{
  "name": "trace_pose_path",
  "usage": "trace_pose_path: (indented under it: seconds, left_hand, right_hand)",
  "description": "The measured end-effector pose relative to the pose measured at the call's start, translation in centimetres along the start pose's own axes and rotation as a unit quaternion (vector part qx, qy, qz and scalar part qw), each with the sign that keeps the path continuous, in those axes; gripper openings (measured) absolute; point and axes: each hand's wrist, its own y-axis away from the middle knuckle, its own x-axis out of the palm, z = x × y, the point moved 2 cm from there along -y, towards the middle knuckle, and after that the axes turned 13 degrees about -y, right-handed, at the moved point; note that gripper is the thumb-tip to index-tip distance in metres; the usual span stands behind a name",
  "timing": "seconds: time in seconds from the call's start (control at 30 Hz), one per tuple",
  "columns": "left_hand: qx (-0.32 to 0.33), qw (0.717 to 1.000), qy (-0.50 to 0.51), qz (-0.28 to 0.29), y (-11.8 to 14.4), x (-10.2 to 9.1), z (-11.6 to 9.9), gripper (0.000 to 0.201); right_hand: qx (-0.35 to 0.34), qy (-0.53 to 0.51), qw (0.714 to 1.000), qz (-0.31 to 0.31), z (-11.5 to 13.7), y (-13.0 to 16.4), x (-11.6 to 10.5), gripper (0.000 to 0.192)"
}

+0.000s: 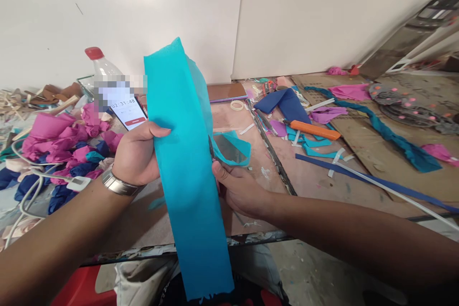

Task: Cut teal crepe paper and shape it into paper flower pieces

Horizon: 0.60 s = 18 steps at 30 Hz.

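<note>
We hold a long turquoise crepe strip (186,167) upright over the near edge of the worktable (322,177), its top rising against the white wall (304,14) and its frayed lower end hanging below the table edge. Our left hand (138,155) grips the strip's left edge at mid-height, thumb laid across the front, fingers behind. Our right hand (238,189) sits at the strip's right edge, closed around scissors (229,150) whose blades point up and away just right of the strip; we cannot tell whether the blades touch the paper. The worktable is a scuffed brown board littered with offcuts. Left of the strip lie a heap of pink and navy paper wads (60,148), a phone (125,107) propped upright and a clear bottle with a red cap (98,64). Right of the strip, well apart, rest an orange-handled knife (315,130), a navy folded piece (285,103) and a long teal twisted band (390,136).
</note>
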Motion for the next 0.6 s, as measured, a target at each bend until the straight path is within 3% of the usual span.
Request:
trace_pose_path:
  seconds: [0.6]
  left_hand:
    - [0.008, 0.998, -0.045, -0.042, 0.21, 0.75, 0.09, 0.072]
  right_hand:
    - [-0.015, -0.032, 0.999, -0.022, 0.25, -0.09, 0.34, 0.055]
